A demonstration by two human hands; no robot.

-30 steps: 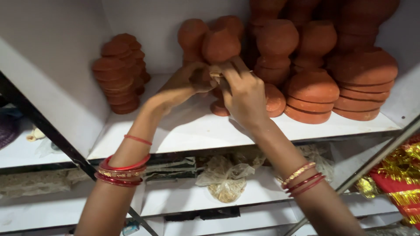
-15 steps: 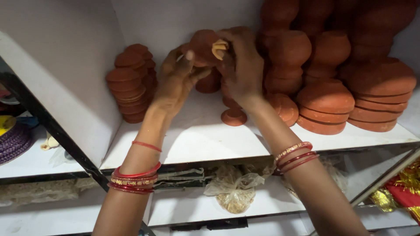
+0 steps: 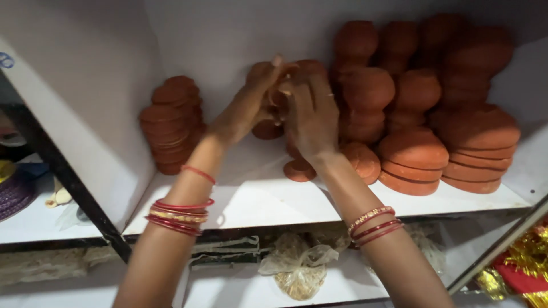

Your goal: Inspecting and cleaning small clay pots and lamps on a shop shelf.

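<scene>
A: Where are the hands?

B: Both reach up to the white shelf. The left hand and the right hand meet at a small clay pot in the middle of the shelf, in front of the back wall.

A: Do they grip it?

B: The left hand's fingers curl around the upper part of the pot from the left. The right hand presses in from the right, its fingers folded against the same spot. How firmly either closes I cannot tell; the hands hide most of the pot and the picture is blurred.

A: What stands around it?

B: Just right of the right hand, tall stacked pots rise along the back wall. Further right sits a pile of clay lids, and beside it a bigger pile. A lid lies on the shelf below the right wrist, with a round one leaning just beside it. At the left end, well apart from the hands, is a stack of saucers.

A: Anything on the arms?

B: Red and gold bangles on the left forearm, a similar set on the right.

A: And below?

B: A knotted clear bag on the lower shelf, and gold tinsel at the right edge.
</scene>
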